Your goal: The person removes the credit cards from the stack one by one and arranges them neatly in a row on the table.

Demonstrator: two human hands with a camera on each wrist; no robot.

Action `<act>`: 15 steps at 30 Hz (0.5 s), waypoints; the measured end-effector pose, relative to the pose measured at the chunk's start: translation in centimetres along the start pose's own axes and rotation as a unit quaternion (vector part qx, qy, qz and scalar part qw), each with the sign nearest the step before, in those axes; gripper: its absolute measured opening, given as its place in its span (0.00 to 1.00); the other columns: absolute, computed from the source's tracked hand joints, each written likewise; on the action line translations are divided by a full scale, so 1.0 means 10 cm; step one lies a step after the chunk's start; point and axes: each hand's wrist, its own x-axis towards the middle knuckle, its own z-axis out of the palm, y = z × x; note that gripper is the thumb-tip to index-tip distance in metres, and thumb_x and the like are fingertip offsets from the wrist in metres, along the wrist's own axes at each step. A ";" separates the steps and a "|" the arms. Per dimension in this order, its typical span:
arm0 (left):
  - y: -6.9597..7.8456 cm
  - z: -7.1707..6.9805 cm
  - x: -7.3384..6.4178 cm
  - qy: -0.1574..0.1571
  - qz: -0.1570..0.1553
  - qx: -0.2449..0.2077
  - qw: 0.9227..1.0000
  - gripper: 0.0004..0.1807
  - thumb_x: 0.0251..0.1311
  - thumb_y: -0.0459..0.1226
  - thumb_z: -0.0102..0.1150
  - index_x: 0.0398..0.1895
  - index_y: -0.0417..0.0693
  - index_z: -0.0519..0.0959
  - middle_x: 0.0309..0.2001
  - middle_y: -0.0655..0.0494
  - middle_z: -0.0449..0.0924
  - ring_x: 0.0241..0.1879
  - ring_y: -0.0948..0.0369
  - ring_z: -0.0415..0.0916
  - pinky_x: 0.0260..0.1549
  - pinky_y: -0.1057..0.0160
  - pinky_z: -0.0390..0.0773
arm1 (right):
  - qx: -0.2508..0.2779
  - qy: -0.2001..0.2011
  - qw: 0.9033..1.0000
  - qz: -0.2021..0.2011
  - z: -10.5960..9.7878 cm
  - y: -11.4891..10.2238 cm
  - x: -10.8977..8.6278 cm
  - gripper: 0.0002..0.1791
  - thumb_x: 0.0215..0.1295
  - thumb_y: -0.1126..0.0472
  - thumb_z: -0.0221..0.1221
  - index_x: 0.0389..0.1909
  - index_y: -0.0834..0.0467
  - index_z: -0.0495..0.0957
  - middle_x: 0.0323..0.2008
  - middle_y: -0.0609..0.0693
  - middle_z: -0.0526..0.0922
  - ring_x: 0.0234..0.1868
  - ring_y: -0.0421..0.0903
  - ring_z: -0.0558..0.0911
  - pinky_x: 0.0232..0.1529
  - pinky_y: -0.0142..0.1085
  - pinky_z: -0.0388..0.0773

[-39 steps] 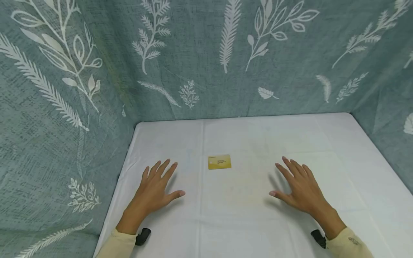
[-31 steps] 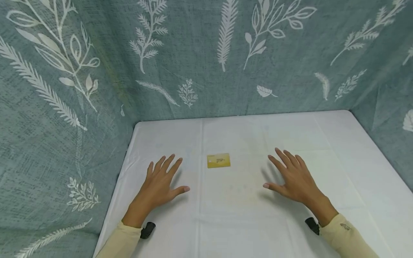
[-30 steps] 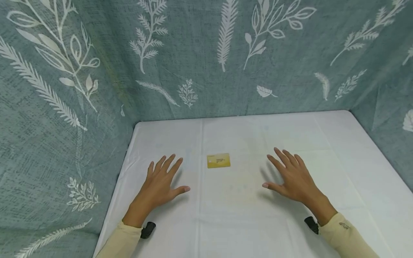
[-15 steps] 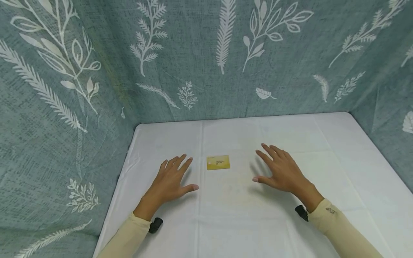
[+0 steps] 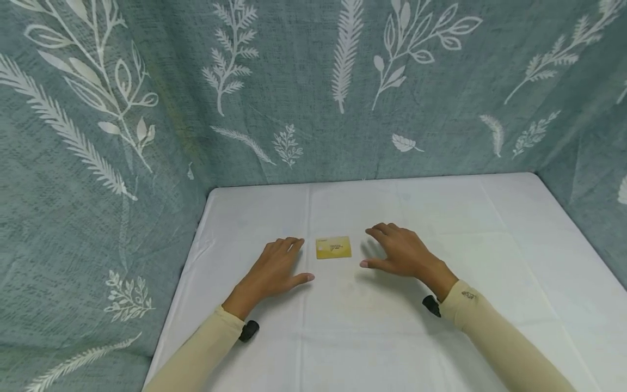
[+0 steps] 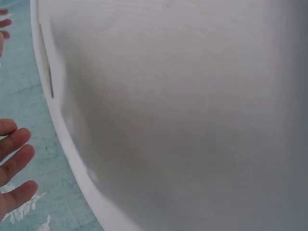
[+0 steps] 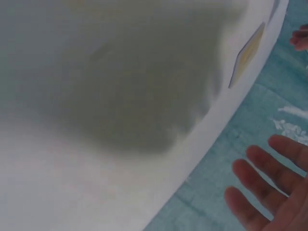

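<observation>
A yellow plastic card [image 5: 333, 247], like a bank card, lies flat on the white tablecloth [image 5: 352, 337] in the head view. Just left of it is my left hand [image 5: 276, 269], its fingers extended and the thumb spread apart. My right hand [image 5: 399, 253] is on the card's other side, fingers gently bent, thumb pointing at the card. Neither hand touches the card or holds anything. The right wrist view has the card [image 7: 247, 55] near the top right, with the right-hand fingers [image 7: 260, 173] below it. In the left wrist view the card [image 6: 44, 60] shows as a thin sliver.
A grey-green curtain [image 5: 294, 76] with white leaf prints stands behind the table and along both sides. Small black wrist cameras sit at the left cuff [image 5: 249, 331] and the right cuff [image 5: 431, 306].
Both hands have moved inward toward the card from either side, narrowing the gap between them. The card stays where it was on the table.
</observation>
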 end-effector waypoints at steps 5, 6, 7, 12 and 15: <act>0.01 0.03 0.10 -0.013 0.005 0.011 1.000 0.44 0.62 0.61 0.61 0.69 0.37 0.70 0.64 0.43 0.73 0.63 0.46 0.70 0.62 0.45 0.69 | -0.002 -0.004 1.000 -0.024 0.10 -0.07 0.17 0.42 0.57 0.29 0.63 0.60 0.59 0.78 0.53 0.54 0.82 0.50 0.52 0.83 0.42 0.46 0.82; 0.01 0.04 0.12 -0.012 0.007 0.014 1.000 0.43 0.62 0.61 0.62 0.68 0.37 0.71 0.63 0.44 0.74 0.62 0.46 0.71 0.61 0.45 0.70 | -0.003 -0.003 1.000 -0.029 0.11 -0.09 0.20 0.42 0.57 0.29 0.64 0.59 0.59 0.79 0.52 0.54 0.83 0.48 0.51 0.83 0.42 0.45 0.82; 0.01 0.05 0.15 -0.012 0.008 0.016 1.000 0.42 0.62 0.60 0.62 0.67 0.38 0.71 0.62 0.44 0.74 0.61 0.46 0.71 0.60 0.46 0.70 | -0.005 -0.002 0.999 -0.034 0.12 -0.10 0.23 0.41 0.57 0.29 0.64 0.58 0.59 0.79 0.50 0.53 0.83 0.47 0.51 0.83 0.41 0.44 0.81; 0.00 0.12 0.26 -0.015 0.020 0.033 0.999 0.39 0.63 0.59 0.62 0.66 0.39 0.73 0.58 0.45 0.75 0.58 0.47 0.72 0.57 0.47 0.71 | -0.014 -0.011 0.999 -0.045 0.16 -0.15 0.37 0.40 0.56 0.31 0.66 0.55 0.61 0.81 0.48 0.54 0.83 0.44 0.49 0.83 0.40 0.43 0.82; -0.01 0.13 0.31 -0.018 0.018 0.037 0.999 0.38 0.63 0.59 0.62 0.65 0.39 0.74 0.58 0.45 0.75 0.57 0.48 0.72 0.57 0.47 0.72 | -0.018 -0.021 0.999 -0.042 0.18 -0.17 0.44 0.40 0.54 0.31 0.67 0.54 0.61 0.82 0.47 0.53 0.83 0.44 0.49 0.82 0.40 0.42 0.81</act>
